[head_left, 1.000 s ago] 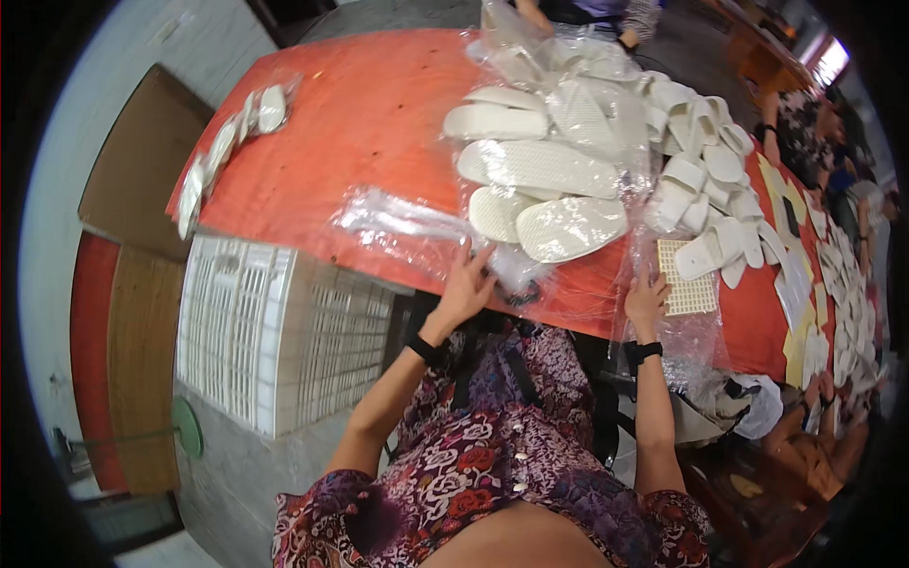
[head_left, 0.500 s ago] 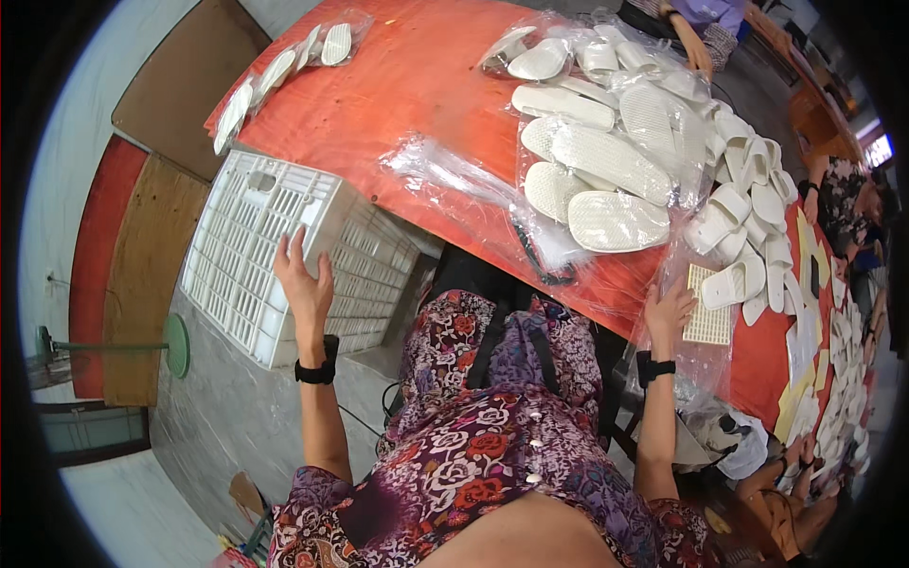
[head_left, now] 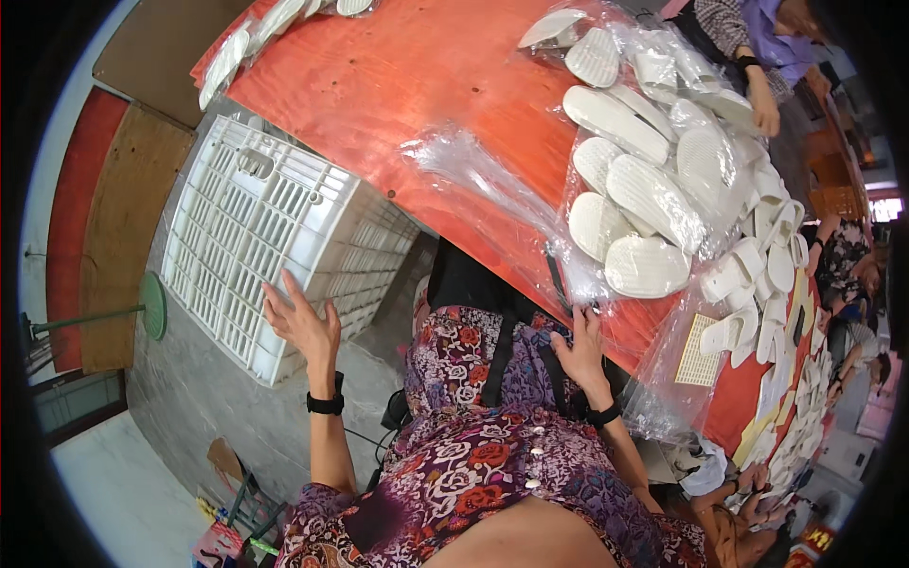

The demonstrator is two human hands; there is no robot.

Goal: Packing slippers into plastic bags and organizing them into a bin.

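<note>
My left hand (head_left: 303, 327) hovers in front of a white slatted plastic crate (head_left: 327, 213), its fingers spread and nothing in them. At the near edge of the red table (head_left: 322, 80), my right hand (head_left: 582, 355) reaches up with fingers stretched out, next to a black strip (head_left: 557, 279) and the end of a pile of clear plastic bags (head_left: 483, 175). Whether its fingertips touch the film cannot be told. Beyond that hand, white slippers (head_left: 653, 204) lie heaped under clear film.
More bagged slippers (head_left: 225, 66) lie at the table's far left. To the right are a cream textured sheet (head_left: 703, 350) and loose slippers (head_left: 729, 275). Another person's hand (head_left: 762, 104) reaches over the heap's far side. A green disc on a pole (head_left: 152, 305) stands at left.
My right hand has moved left along the table edge, from beside the cream sheet to the plastic bags. My left hand stays by the crate. The view has shifted somewhat.
</note>
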